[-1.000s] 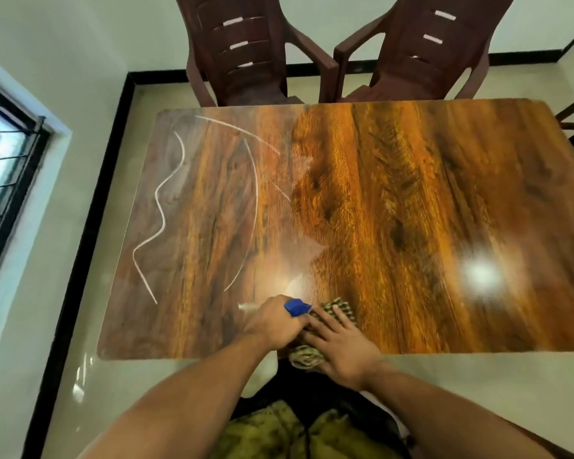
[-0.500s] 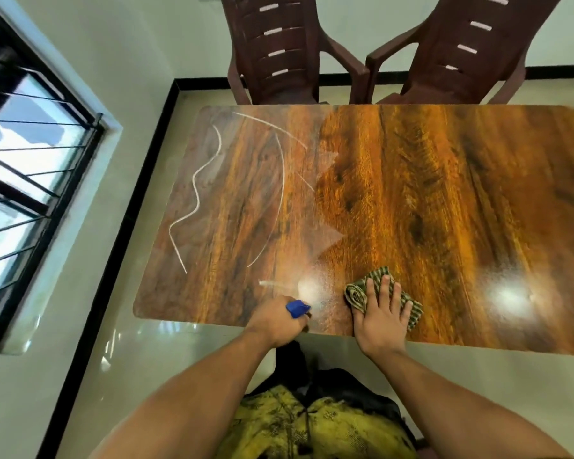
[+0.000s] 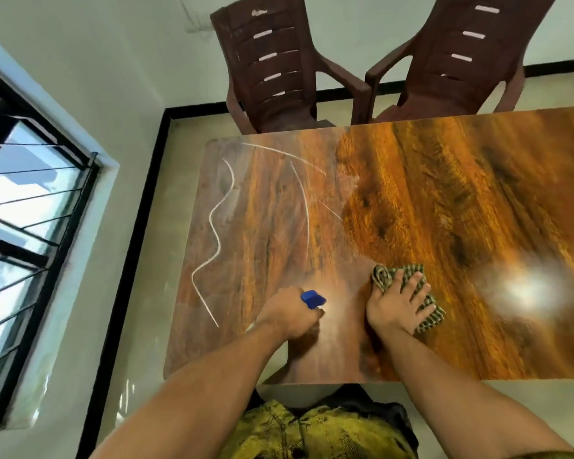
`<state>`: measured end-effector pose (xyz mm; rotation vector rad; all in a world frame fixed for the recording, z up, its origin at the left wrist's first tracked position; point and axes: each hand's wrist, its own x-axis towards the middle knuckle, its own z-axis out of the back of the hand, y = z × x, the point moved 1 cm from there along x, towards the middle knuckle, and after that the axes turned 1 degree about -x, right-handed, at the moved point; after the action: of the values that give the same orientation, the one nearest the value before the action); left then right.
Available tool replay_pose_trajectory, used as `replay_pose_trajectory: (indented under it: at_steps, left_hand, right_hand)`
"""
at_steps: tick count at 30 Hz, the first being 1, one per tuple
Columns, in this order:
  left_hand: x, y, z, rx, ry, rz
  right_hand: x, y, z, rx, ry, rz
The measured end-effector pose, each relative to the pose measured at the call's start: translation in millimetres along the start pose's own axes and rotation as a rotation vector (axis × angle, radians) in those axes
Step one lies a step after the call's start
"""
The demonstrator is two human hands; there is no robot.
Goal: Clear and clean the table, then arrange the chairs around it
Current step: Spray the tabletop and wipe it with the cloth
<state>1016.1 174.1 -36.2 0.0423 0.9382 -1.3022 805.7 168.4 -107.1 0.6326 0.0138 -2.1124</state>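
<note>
Head view: right hand [image 3: 396,311] moved from worktop's [image 3: 478,200] near edge further in, pressed flat, fingers spread on checked cloth [image 3: 426,318] — open grip, wiping underway. Left hand [image 3: 287,313] stayed closed around blue-topped spray bottle [image 3: 313,299], just left of cloth. White streaks [image 3: 219,233] on left half remained unwiped; cleaning judged partway. Two brown chairs [image 3: 272,67] stood at far side. No readable brands or writing.

No readable text, label, brand, number or sign appears anywhere in the frame. The white lines [image 3: 219,233] at left on the table [image 3: 444,200] are loose curves and strokes, not letters or figures.
</note>
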Motion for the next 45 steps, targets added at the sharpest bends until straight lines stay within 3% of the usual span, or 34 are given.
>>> replay_pose_trajectory:
  at_steps: [3,7,10,13,15,16,19,20,21,22,25,28,30,31,33,36,38,39,42,45]
  left_hand:
    - [10,31,11,0.067,0.093,-0.106]
    - [16,92,26,0.049,0.232,-0.220]
    - [22,132,41,0.011,0.231,-0.217]
    - [23,157,57,0.063,0.286,-0.240]
    - [20,166,65,0.061,0.337,-0.258]
    - [19,169,68,0.053,0.347,-0.272]
    - [14,178,76,0.036,0.295,-0.269]
    - [12,181,79,0.022,0.280,-0.269]
    - [11,185,81,0.013,0.269,-0.272]
    - [10,187,84,-0.009,0.261,-0.276]
    - [11,194,91,-0.105,0.258,-0.281]
    - [10,196,97,-0.021,0.265,-0.327]
    - [7,199,102,0.030,0.279,-0.344]
    - [7,201,104,0.052,0.282,-0.334]
    - [7,208,108,0.105,0.289,-0.298]
    - [3,221,115,0.147,0.273,-0.259]
    - [3,235,122,0.130,0.213,-0.223]
    - [3,243,127,0.106,0.182,-0.200]
    - [4,255,143,0.040,0.122,-0.189]
    - [7,258,157,-0.034,0.038,-0.138]
  right_hand:
    - [-23,39,-21,-0.009,0.003,0.003]
    - [-98,76,-74,-0.151,0.044,0.362]
    - [-162,86,-118,-0.252,0.072,0.688]
    - [-184,74,-127,-0.280,0.136,0.839]
    - [-174,61,-118,-0.218,0.076,0.731]
    - [-164,55,-112,-0.156,-0.008,0.564]
    - [-143,54,-93,0.059,-0.141,-0.208]
    - [-142,66,-91,0.109,-0.116,-0.361]
    - [-145,82,-95,0.106,-0.100,-0.396]
    - [-151,100,-105,0.060,-0.106,-0.327]
    - [-199,151,-149,-0.057,-0.116,0.161]
    - [-241,158,-174,-0.198,0.040,0.606]
    - [-236,131,-167,-0.253,0.091,0.785]
    - [-229,116,-159,-0.269,0.080,0.791]
    - [-212,95,-148,-0.232,-0.028,0.566]
    - [-195,117,-143,-0.067,-0.179,-0.035]
    - [-197,159,-153,-0.013,-0.170,-0.178]
    - [-203,180,-162,-0.030,-0.160,-0.089]
    - [-241,220,-195,-0.158,-0.079,0.482]
    - [-260,210,-208,-0.319,0.071,0.939]
